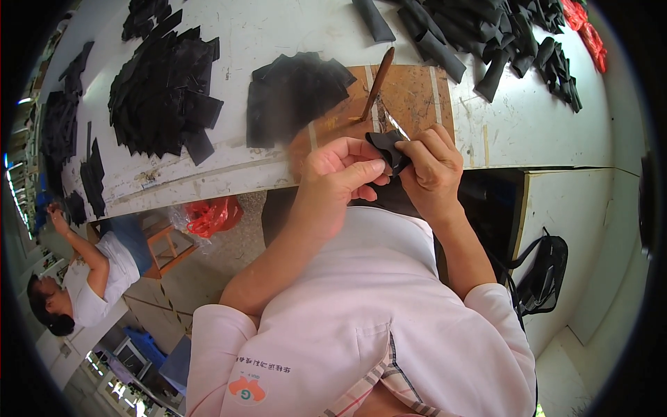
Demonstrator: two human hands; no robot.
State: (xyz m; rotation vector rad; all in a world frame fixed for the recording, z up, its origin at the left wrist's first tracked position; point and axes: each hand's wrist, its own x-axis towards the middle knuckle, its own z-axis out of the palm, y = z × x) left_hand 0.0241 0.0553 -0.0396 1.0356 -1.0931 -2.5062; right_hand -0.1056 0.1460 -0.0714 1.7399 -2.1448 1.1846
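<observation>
Just over the table's near edge, a small black fabric piece (390, 151) is held between my two hands. My left hand (335, 177) pinches its left side between thumb and fingers. On the other side, the curled fingers of my right hand (432, 167) grip the piece, and some of it is hidden behind them. A shiny pointed metal part (394, 124) rises just beyond the fabric; whether it touches the piece I cannot tell. Beside it a brown stick-like bar (379, 82) stands tilted on a brown board (410, 82).
Flat black pieces (295, 90) lie on the board's left edge, and a larger heap (163, 94) is farther left. Black tube-shaped pieces (479, 35) are piled at the far right near a red bag (587, 35). A co-worker (90, 274) sits at the left. A black bag (545, 271) hangs at the right.
</observation>
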